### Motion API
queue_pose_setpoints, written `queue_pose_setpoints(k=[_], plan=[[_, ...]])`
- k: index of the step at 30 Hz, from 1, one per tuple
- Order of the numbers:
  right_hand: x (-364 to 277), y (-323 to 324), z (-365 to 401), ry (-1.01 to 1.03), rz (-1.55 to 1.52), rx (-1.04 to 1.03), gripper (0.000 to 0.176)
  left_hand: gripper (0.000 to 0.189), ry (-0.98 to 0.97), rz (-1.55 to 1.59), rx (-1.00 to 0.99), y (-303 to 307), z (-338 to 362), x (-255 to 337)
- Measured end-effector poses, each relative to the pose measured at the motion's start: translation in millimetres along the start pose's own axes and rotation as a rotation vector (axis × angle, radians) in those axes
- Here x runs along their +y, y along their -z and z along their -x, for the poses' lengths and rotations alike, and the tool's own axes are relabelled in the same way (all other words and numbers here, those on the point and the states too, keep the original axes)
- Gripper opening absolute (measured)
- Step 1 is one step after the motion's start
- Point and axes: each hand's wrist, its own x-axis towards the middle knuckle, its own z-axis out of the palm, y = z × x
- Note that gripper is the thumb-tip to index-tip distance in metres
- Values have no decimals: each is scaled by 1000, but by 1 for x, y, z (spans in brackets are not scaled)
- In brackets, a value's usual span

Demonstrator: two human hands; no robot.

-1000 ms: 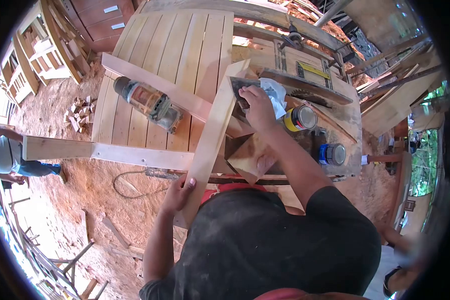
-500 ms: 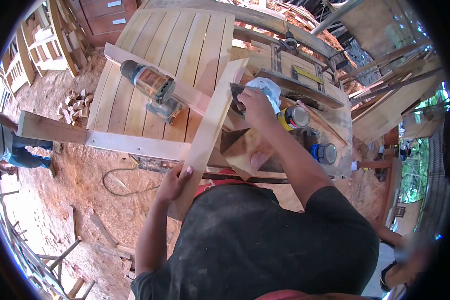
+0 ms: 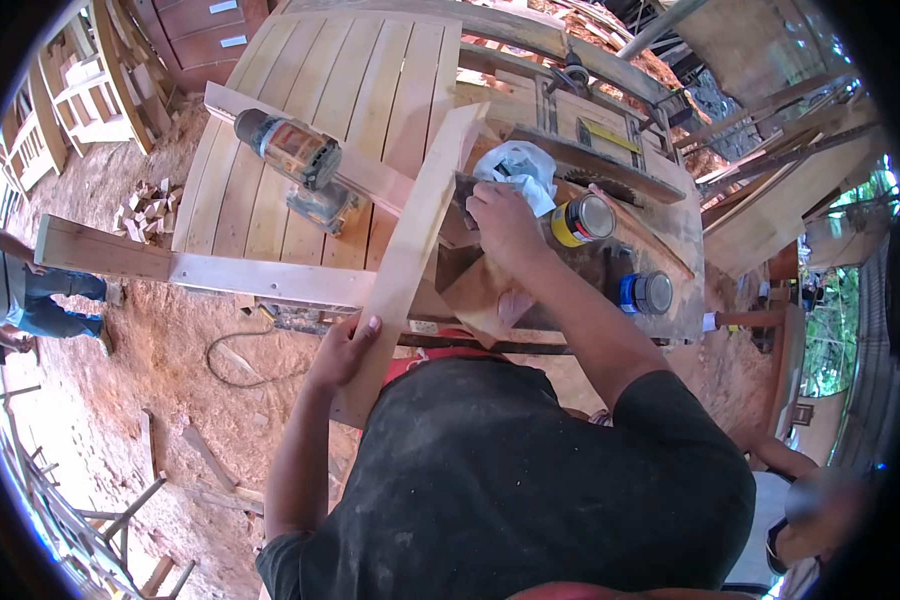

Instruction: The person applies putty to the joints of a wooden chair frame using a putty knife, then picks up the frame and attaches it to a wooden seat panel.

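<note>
A long pale wooden board [image 3: 410, 255] slants upward from my lap across the workbench. My left hand [image 3: 344, 350] is closed around its lower part, thumb on the face. In my right hand [image 3: 507, 220] is a dark flat scraper [image 3: 462, 198], pressed against the board's right edge near the upper end. My fingers hide part of the scraper. Just beyond that hand sits a white plastic bag [image 3: 522, 172]. A yellow-labelled tin [image 3: 583, 220] and a blue-labelled tin [image 3: 646, 292] stand to the right of my forearm.
A slatted wooden panel [image 3: 355, 80] lies on the left, with a power sander [image 3: 295, 155] resting on it. A circular saw blade [image 3: 610, 190] protrudes from the bench behind the tins. People stand at far left [image 3: 45, 285] and lower right [image 3: 800, 510]. Wood offcuts [image 3: 148, 210] lie on the ground.
My right hand and the scraper have shifted slightly down along the board's edge. The left hand keeps its hold, and the whole view has moved a little.
</note>
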Motion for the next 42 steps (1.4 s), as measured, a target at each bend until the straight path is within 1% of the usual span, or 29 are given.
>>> queue_pose_setpoints(k=[2,4,7,13,14,16,19,21,22,23,24,26,27,30,31,35,37,38,40,42], plan=[[-3,-1,4,13,38,19,6,59,9,-20,24,-2,1,3],[-5,-3,6,25,74,28,9,58,19,-34,33,-2,3,5],[-7,-3,8,13,49,-6,9,59,37,-32,27,-1,2,6],[-12,3,17,42,39,26,7,61,58,-29,19,-1,3,9],[-12,8,19,24,-7,-5,8,61,67,-38,21,-1,4,10],[-11,28,19,-4,-95,-70,13,61,69,-45,25,-1,3,9],[16,53,7,-125,-446,31,39,59,53,-5,30,-4,5,8],[36,81,-12,-151,-411,92,52,59,43,44,20,-5,14,16],[55,80,-22,-201,-411,85,51,61,-4,40,9,-4,16,11],[71,78,-33,-252,-410,79,51,65,-52,33,-2,0,21,3],[82,78,-44,-249,-370,26,51,70,-102,25,-14,2,27,-4],[96,84,-71,-234,-283,-72,51,86,-109,77,-3,4,52,-3],[92,92,-84,-290,-270,-156,51,95,-111,105,4,5,66,-3],[121,70,-119,-196,-156,-93,45,116,-44,63,44,10,99,-19],[122,76,-130,-110,-91,-131,45,126,-58,46,83,6,104,-24],[137,61,-161,-50,-32,-337,46,124,-48,-20,150,-4,123,-49],[137,54,-168,-60,-40,-455,47,116,-51,-111,200,-8,123,-55],[138,52,-170,-54,-33,-473,49,113,-53,-155,222,-11,124,-57],[132,54,-173,-47,-18,-508,53,103,-90,-142,274,-19,116,-54],[129,53,-177,-31,-69,-535,53,94,-102,-140,308,-24,109,-54]])
